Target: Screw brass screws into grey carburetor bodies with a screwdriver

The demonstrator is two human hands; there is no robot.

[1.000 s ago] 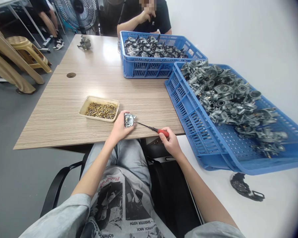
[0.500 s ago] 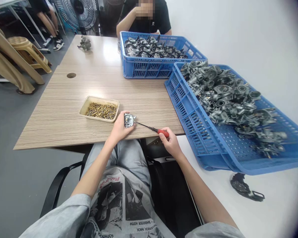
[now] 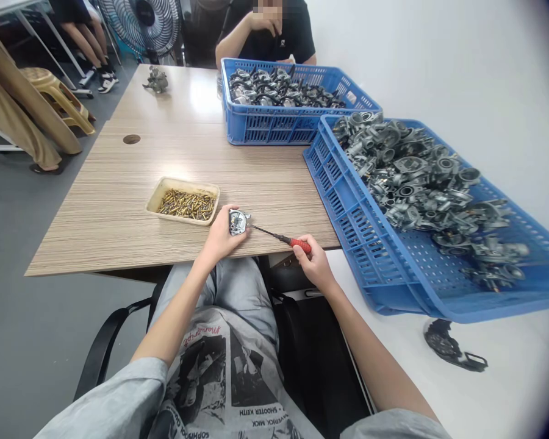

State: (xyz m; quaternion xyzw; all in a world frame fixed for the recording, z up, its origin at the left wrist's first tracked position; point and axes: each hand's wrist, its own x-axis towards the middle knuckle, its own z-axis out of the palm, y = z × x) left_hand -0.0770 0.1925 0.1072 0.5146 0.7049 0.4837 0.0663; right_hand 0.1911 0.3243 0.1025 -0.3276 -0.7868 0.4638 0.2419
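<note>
A small silvery carburetor body is gripped in my left hand, tilted so its round opening faces me, close to the table's front edge. My right hand is wrapped round the red handle of a screwdriver. The dark shaft runs leftward, and its tip reaches the right side of the carburetor body; whether it sits in a screw is too small to tell. Just left of my left hand stands a cream plastic tub holding many small brass parts.
At the right, a blue crate holds a heap of metal carburetor bodies. Behind it, another blue crate contains similar parts with black pieces. A lone carburetor lies on the far left of the table. Across sits a person.
Both of my hands, the carburetor body and the screwdriver hold nearly the same place. At the far left, a person's trousered legs have shifted slightly.
</note>
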